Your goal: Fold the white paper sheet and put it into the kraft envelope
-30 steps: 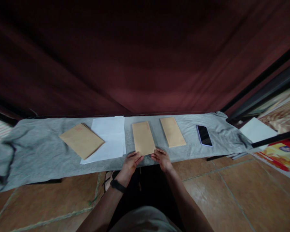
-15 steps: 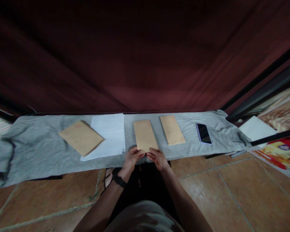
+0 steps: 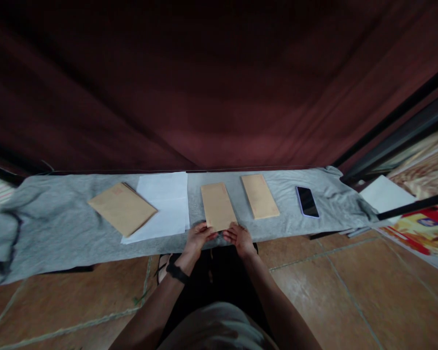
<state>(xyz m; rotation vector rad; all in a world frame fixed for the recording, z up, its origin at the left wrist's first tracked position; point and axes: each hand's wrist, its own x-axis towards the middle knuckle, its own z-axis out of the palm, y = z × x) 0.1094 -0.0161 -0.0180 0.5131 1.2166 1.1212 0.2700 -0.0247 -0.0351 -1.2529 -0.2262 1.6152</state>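
The rumpled, cloth-covered worktop [image 3: 58,245] runs out of view at left. At its middle, the left hand [image 3: 198,238] and right hand [image 3: 239,239] pinch a flat kraft-paper envelope [image 3: 219,206], fingers [image 3: 205,234] hiding its near corners. Smooth white sheets [image 3: 167,216] disappear partly under brown envelopes [image 3: 122,209].

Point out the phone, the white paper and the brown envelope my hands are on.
Phone [image 3: 307,201]: head view, middle of its dark screen.
White paper [image 3: 169,206]: head view, on its uncovered part.
Brown envelope [image 3: 218,206]: head view, middle of its upward face.
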